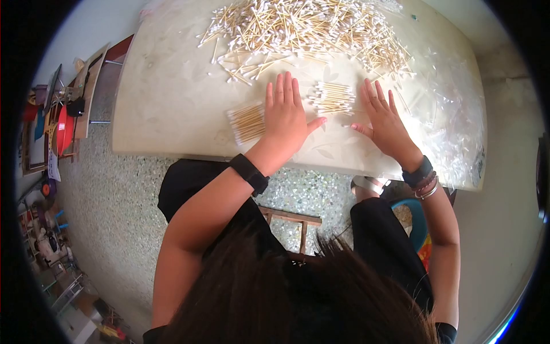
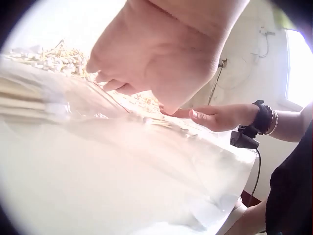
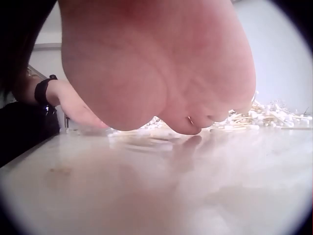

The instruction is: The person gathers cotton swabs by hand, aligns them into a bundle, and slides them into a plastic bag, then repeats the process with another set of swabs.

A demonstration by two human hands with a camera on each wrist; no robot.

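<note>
Both hands lie palm down with straight fingers on either side of a small group of cotton swabs (image 1: 333, 98) lined up roughly side by side. The left hand (image 1: 286, 117) is between that group and a packed bundle of swabs (image 1: 247, 123), its fingers near the bundle's right edge. To the group's right is the right hand (image 1: 387, 123), thumb pointing toward a single swab tip. Neither hand grips anything. In the left wrist view the bundle (image 2: 29, 105) appears at the left, under clear film. The right wrist view shows the right palm (image 3: 161, 68) low over the table.
A large loose heap of swabs (image 1: 303, 28) covers the far part of the table (image 1: 172, 92). Clear plastic bags (image 1: 450, 135) lie along the right side. Below the near edge are a wooden stool (image 1: 292, 217) and a blue basin (image 1: 421, 221).
</note>
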